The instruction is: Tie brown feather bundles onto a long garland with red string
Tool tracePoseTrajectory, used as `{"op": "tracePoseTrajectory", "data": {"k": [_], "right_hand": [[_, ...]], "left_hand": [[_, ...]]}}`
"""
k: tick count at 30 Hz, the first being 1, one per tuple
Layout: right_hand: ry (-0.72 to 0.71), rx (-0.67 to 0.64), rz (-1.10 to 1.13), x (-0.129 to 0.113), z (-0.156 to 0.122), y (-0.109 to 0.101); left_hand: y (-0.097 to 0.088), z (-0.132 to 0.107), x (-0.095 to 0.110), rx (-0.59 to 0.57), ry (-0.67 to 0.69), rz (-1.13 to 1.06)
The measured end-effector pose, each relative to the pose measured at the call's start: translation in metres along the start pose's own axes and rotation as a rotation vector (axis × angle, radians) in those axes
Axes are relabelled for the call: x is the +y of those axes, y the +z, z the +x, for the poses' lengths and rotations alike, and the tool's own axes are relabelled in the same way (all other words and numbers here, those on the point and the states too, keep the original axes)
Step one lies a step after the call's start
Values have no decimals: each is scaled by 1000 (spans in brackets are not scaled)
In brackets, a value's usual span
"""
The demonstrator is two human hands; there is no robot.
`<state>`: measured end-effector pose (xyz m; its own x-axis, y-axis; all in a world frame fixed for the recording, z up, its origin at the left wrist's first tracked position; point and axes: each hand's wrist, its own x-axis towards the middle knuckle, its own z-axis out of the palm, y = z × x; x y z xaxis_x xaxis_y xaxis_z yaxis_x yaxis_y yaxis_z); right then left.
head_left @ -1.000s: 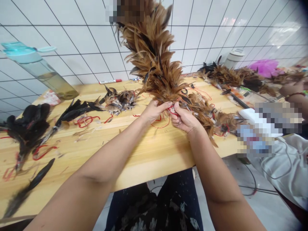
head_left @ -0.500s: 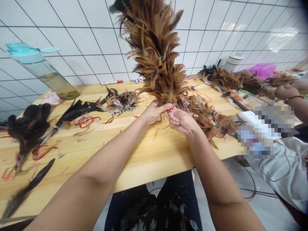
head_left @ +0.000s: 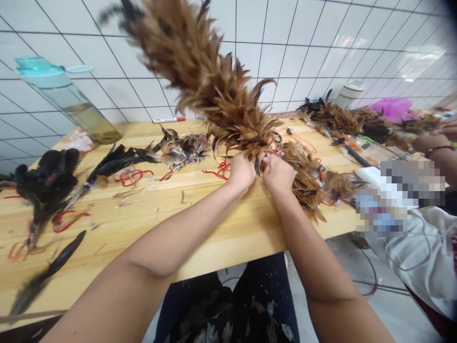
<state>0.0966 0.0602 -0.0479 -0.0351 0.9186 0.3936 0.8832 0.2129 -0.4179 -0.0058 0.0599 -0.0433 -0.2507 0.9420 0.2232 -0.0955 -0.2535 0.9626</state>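
Observation:
A long, bushy feather duster (head_left: 221, 95) of brown and black feathers leans up to the left, its lower end between my two hands. My left hand (head_left: 243, 172) is closed at that lower end, its fingertips hidden behind the knuckles. Close beside it, my right hand (head_left: 278, 174) is also closed; the red string that it pinched shortly before is mostly hidden in the grip. A dark feather hangs between the hands. Loops of red string (head_left: 222, 167) lie just left of my left hand. Bunches of brown feathers (head_left: 307, 186) lie on the table beside my right hand.
On the wooden table (head_left: 171, 238) lie black feather bundles (head_left: 44, 186), a loose dark feather (head_left: 50, 271) and a red marker (head_left: 168, 120). A water bottle (head_left: 89, 114) stands at left. At right are more feathers (head_left: 342, 118), a white power bank-like box (head_left: 385, 186) and another person's hand (head_left: 428, 143).
The duster has tipped from nearly upright to leaning left. My hands have turned and closed tighter, from pinching red string to fists at the duster's base.

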Motion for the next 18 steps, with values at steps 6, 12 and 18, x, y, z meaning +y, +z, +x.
{"op": "tracePoseTrajectory", "data": {"k": [6, 12, 18], "right_hand": [[-109, 179, -200, -5, -3, 13], [-95, 146, -155, -12, -6, 18], [-17, -4, 333, -9, -6, 14]], "left_hand": [[7, -13, 12, 18, -20, -116], [6, -13, 10, 78, -84, -153], [-17, 9, -3, -74, -136, 58]]}}
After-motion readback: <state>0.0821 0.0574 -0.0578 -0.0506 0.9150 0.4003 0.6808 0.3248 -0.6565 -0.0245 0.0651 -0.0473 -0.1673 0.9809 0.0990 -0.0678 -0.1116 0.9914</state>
